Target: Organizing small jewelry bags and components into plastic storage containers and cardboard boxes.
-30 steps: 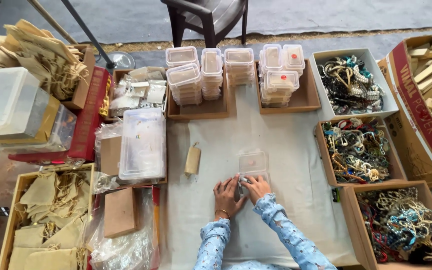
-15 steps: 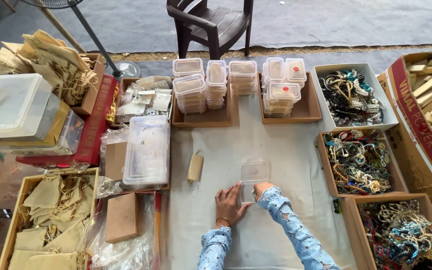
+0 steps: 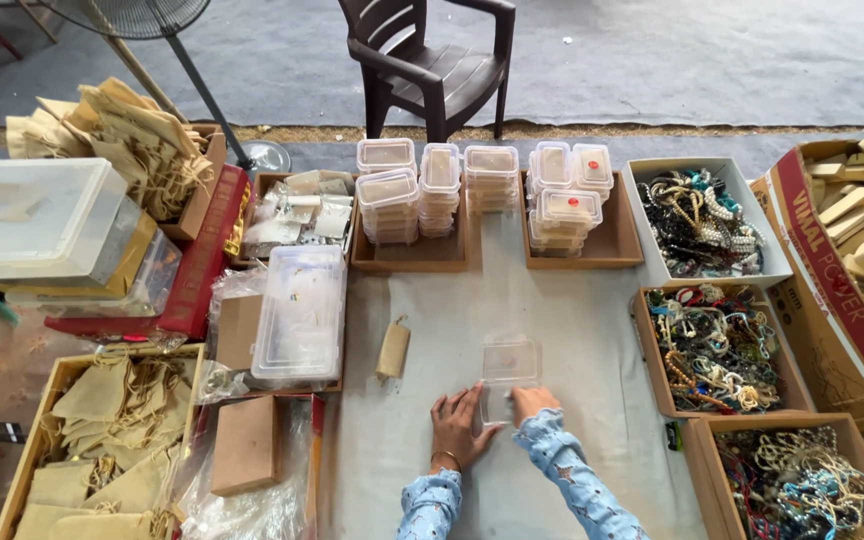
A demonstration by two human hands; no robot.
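At the cloth's left edge, a clear bin [image 3: 301,312] is set, with a small tan pouch [image 3: 392,350] laid just beside it to the right. Near the cloth's front edge, the left hand [image 3: 455,428] is rested flat with fingers spread narrowly, its fingertips touching a small clear box [image 3: 509,372]. The box's near edge is pinched by the right hand [image 3: 532,402]. Along the cloth's right edge, a tray of beads [image 3: 716,350] is placed.
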